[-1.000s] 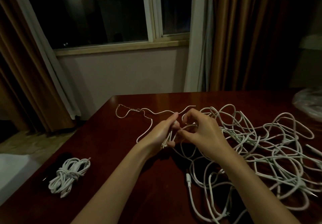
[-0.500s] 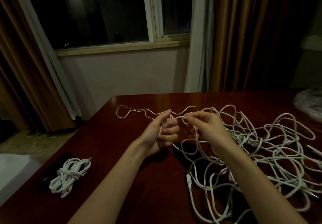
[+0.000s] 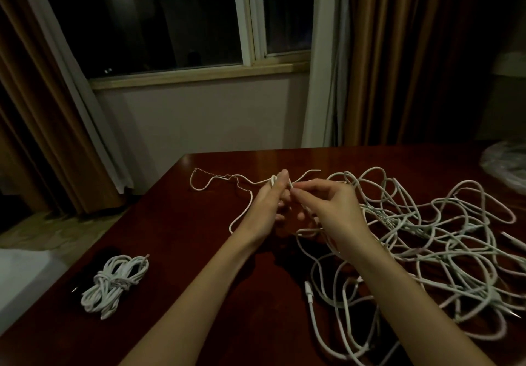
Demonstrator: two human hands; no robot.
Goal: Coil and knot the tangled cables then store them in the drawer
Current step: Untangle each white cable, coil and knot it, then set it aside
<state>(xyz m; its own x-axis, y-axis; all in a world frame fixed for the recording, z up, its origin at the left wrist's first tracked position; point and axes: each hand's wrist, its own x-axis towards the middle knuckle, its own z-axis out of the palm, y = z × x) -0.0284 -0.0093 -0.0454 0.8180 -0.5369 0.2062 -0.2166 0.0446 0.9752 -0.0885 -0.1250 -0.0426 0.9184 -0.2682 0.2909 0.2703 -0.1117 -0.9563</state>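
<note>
A big tangle of white cables [image 3: 421,240] sprawls over the right half of the dark red table [image 3: 182,251]. My left hand [image 3: 267,206] stands on edge in the middle, with turns of one white cable wound around its fingers. My right hand [image 3: 327,203] is just to its right, pinching that cable near the left hand's fingertips. A thin loose cable end [image 3: 216,180] trails off to the left behind the hands. A finished coiled and knotted bundle [image 3: 113,286] lies at the table's near left edge. No drawer is in view.
A clear plastic bag [image 3: 503,163] sits at the far right edge of the table. A small dark object [image 3: 82,283] lies under the bundle. Behind the table are a wall, a window and brown curtains [image 3: 398,66]. The table's left edge drops off to the floor.
My left hand has turned upright and lifted a little, and my right hand has brought the cable up to its fingertips, laying another turn around the fingers.
</note>
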